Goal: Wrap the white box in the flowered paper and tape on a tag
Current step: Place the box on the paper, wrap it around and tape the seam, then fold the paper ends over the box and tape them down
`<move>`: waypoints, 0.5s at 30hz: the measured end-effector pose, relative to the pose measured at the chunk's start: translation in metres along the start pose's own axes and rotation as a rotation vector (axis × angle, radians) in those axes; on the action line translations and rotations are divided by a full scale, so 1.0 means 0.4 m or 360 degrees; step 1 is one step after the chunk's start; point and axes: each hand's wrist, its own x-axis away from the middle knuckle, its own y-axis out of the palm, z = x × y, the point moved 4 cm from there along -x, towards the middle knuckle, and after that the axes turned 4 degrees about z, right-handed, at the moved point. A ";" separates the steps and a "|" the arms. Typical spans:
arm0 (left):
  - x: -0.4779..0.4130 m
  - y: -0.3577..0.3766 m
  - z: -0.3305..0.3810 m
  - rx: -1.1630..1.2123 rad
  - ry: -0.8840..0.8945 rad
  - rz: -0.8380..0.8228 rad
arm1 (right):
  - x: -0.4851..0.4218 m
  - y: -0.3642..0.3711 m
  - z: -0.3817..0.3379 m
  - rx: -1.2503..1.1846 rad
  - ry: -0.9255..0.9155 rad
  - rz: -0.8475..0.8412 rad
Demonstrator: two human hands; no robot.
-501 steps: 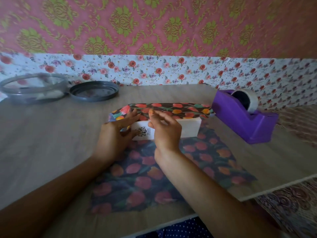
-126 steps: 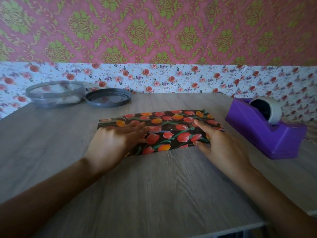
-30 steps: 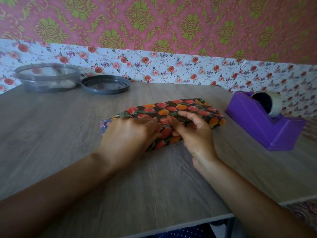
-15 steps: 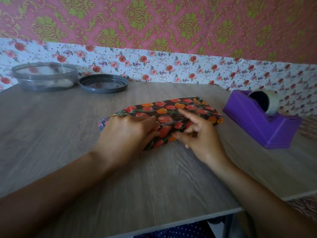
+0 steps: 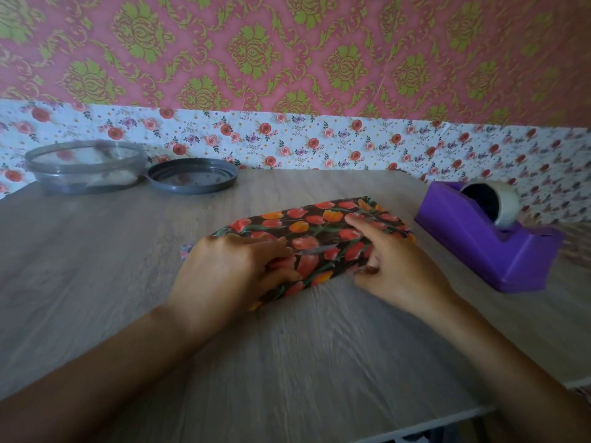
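Item: flowered paper [image 5: 319, 231], near fold gripped by my left hand [image 5: 236, 270], seam pinched by right hand [image 5: 396, 270], closed for taping.

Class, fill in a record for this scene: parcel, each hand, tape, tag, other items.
Parcel: flowered paper folded round a box shape, on the table; no white shows.
Left hand: fingers curled, gripping the paper's near side.
Right hand: index finger on top, thumb at the near side, holding the paper.
Tape: roll in purple dispenser, right of parcel.
Tag: none visible.
Other items: clear container and grey lid, far left.
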 end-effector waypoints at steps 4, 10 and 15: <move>-0.014 -0.020 -0.029 0.0451 -0.0315 -0.0003 | 0.031 -0.027 0.059 -0.0686 0.0316 0.0271; -0.046 -0.027 -0.134 0.0467 -0.0861 0.0273 | 0.080 0.010 0.081 -0.2360 0.1308 0.0222; -0.088 0.066 -0.196 0.0787 -0.1138 -0.0769 | 0.065 0.015 0.058 -0.2489 0.1421 0.0097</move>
